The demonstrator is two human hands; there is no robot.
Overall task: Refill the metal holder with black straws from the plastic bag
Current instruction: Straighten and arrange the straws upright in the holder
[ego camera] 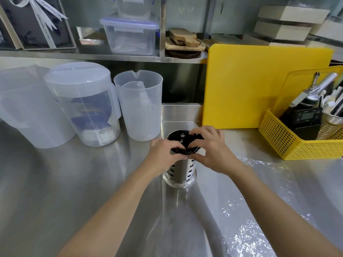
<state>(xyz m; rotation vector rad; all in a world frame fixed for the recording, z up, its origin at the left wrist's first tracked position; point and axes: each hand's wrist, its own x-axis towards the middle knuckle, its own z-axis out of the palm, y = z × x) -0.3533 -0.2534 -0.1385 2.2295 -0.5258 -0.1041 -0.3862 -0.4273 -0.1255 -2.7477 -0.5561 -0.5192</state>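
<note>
A perforated metal holder (181,170) stands upright on the steel counter, near the middle. Black straws (185,144) fill its mouth, their tops showing between my fingers. My left hand (163,154) wraps the left side of the bundle at the rim. My right hand (213,147) closes over the right side of the straw tops. Both hands press the straws together over the holder. A clear plastic bag (259,210) lies flat on the counter to the right, under my right forearm; I see no straws in it.
Three translucent plastic jugs (138,106) stand at the left back. A yellow cutting board (259,86) leans against the shelf behind. A yellow basket (289,143) with tools sits at the right. Shelves hold plastic boxes (130,34) and wooden boards.
</note>
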